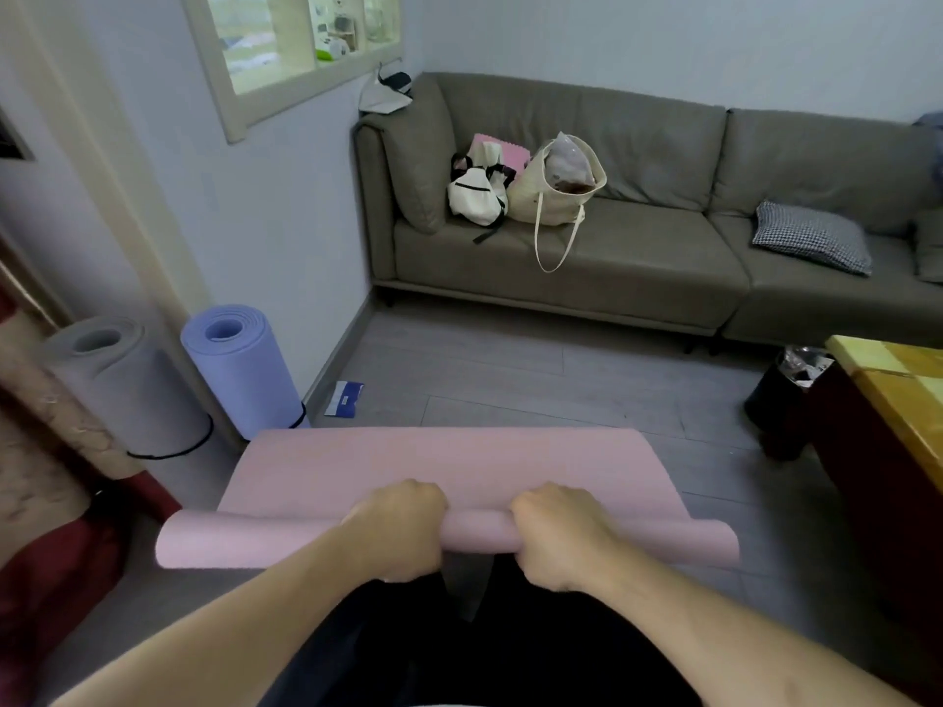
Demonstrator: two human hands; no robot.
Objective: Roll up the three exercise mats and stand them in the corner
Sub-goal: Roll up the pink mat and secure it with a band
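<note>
A pink exercise mat (444, 466) lies on the floor in front of me, its near end wound into a thin roll, the far part still flat. My left hand (398, 528) and my right hand (556, 533) both grip the roll near its middle, knuckles up. A grey rolled mat (127, 385) and a blue rolled mat (245, 364) stand upright against the wall at the left, each with a black band near its base.
A grey sofa (638, 267) with bags and a checked cushion (811, 237) runs along the far wall. A dark bin (780, 400) and a wooden table (898, 400) stand at the right. A blue packet (346, 399) lies by the skirting.
</note>
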